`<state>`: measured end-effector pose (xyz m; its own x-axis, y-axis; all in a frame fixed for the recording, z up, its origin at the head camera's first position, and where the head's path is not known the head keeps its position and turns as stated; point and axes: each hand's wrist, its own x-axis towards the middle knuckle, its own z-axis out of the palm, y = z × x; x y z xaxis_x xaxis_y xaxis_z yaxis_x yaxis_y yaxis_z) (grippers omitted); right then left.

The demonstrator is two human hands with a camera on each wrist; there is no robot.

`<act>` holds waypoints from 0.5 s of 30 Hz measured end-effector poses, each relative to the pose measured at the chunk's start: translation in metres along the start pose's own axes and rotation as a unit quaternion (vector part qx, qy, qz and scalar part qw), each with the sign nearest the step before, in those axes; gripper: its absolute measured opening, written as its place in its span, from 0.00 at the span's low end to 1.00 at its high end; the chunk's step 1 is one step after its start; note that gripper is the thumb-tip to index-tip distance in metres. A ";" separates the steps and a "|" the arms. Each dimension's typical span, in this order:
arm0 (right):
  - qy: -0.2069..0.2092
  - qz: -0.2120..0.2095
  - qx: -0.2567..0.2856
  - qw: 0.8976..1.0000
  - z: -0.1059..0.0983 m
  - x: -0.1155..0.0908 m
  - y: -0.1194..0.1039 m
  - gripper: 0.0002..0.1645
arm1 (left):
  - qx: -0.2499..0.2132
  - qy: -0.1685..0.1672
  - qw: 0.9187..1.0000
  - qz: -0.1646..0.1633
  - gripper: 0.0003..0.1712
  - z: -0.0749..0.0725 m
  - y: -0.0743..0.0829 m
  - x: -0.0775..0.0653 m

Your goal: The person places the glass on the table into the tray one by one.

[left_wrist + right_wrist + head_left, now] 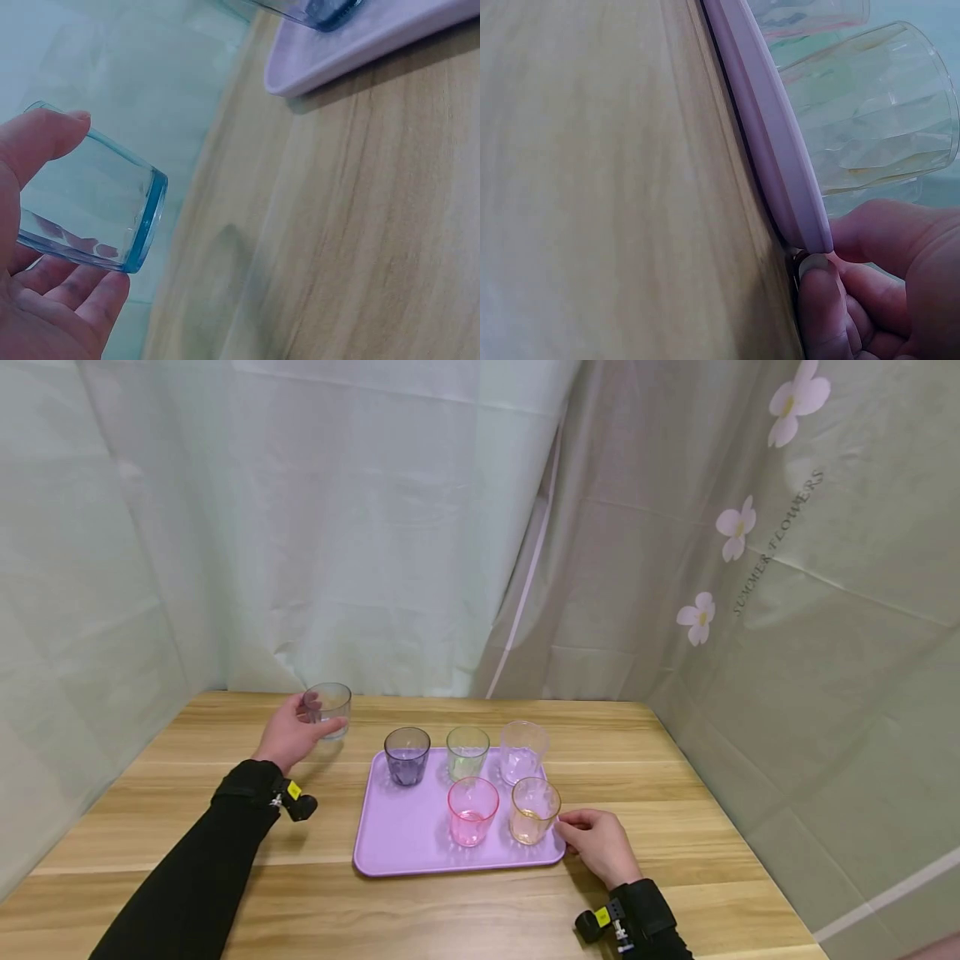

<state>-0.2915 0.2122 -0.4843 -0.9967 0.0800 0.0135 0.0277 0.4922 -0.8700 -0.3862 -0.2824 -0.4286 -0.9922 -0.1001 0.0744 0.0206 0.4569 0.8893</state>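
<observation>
My left hand (pixel 291 732) grips a clear glass (pixel 97 195) around its side, held above the wood at the back left, apart from the tray. My right hand (pixel 597 843) pinches the near right corner of the purple tray (pixel 405 847), thumb and fingers at its rim in the right wrist view. On the tray stand a dark grey glass (pixel 407 758), a green glass (pixel 467 756) and a clear glass (pixel 522 756) along the back. In front of them are a pink glass (pixel 472 814) and a yellow-rimmed glass (pixel 534 814), the latter nearest my right hand.
The tray lies on a wooden table (pixel 450 914). Pale curtains (pixel 360 527) hang behind the table's back edge and along both sides; the right one bears printed flowers (pixel 735 529).
</observation>
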 end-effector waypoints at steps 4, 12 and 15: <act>0.000 0.002 0.006 1.000 0.000 0.000 0.000 0.10 | 0.005 -0.006 1.000 0.000 0.55 -0.003 0.004 -0.003; 0.002 -0.003 0.009 1.000 0.000 0.000 -0.001 0.10 | 0.003 -0.024 1.000 0.007 0.58 -0.011 0.014 -0.010; 0.001 -0.003 0.009 1.000 0.000 0.000 -0.001 0.10 | 0.005 -0.030 0.999 0.012 0.58 -0.013 0.017 -0.013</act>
<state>-0.2916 0.2118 -0.4837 -0.9966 0.0796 0.0195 0.0209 0.4775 -0.8784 -0.3713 -0.2851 -0.4086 -0.9970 -0.0367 0.0684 0.0433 0.4677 0.8828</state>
